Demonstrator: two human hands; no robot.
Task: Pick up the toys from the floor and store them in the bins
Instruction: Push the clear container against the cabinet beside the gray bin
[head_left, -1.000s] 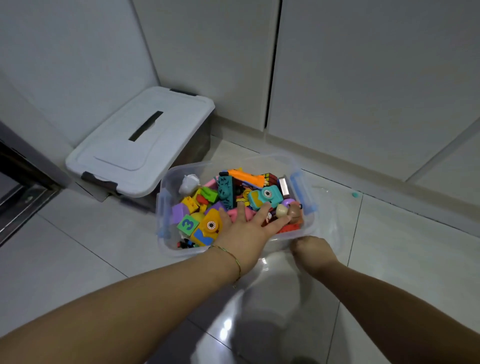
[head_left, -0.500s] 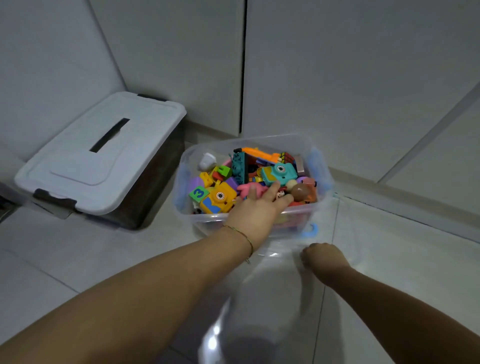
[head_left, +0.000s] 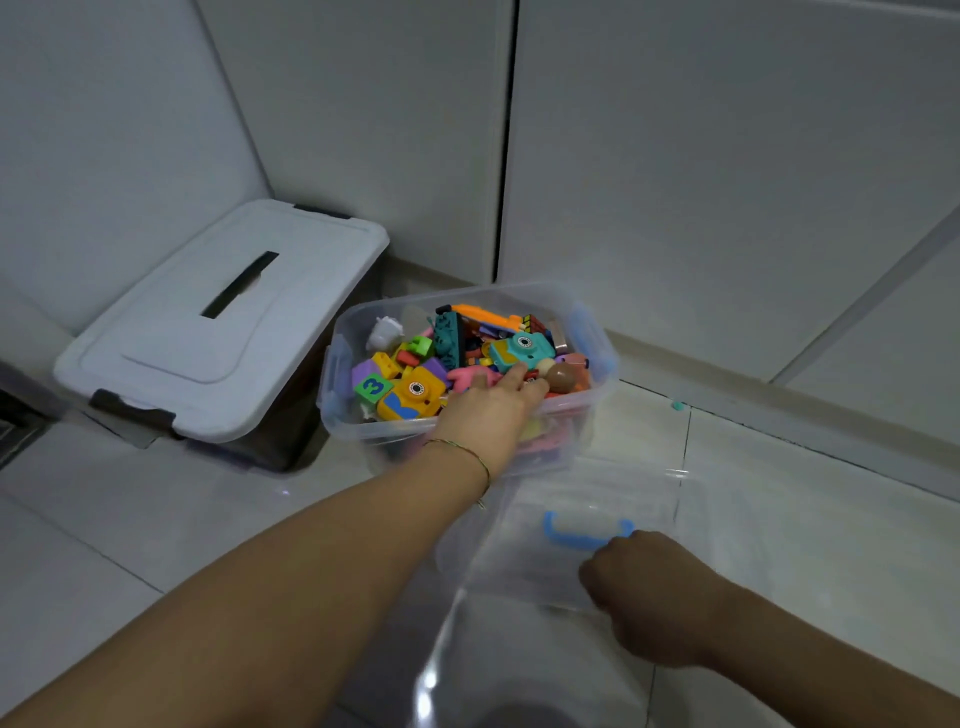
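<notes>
On the floor tiles (head_left: 130, 519) by the wall corner, your clear bin (head_left: 382, 431) stands open, with blue latches on both short ends. It's heaped to the rim with toys (head_left: 451, 340): teal camera toy (head_left: 522, 349), yellow camera toy (head_left: 415, 396), green block marked 3 (head_left: 373, 387), brown ball (head_left: 561, 376), orange piece (head_left: 485, 317) at the far side, white figure (head_left: 385, 332) far left.

Your left hand (head_left: 488, 413) reaches over the near rim, palm down, fingers straight and slightly spread, lying flat on the pile. Its fingertips (head_left: 519, 370) touch just below the teal camera toy, with the brown ball just to their right and a pink toy (head_left: 462, 376) to their left. Nothing is pinched. Thin bracelet (head_left: 470, 451) on that wrist.

Your right hand (head_left: 657, 597) has its back up and fingers curled under, resting on the clear lid (head_left: 623, 488), which lies on the floor just in front of the bin. The knuckles sit just beside the lid's blue handle (head_left: 587, 535). Can't tell whether those fingers pinch the lid or only press on it; the hand hides them.

The grey-lidded bin (head_left: 208, 332) stands closed just beside the clear bin, on its left. One small teal piece (head_left: 678, 405) lies on the floor to the right, near the skirting, well apart from both hands.
</notes>
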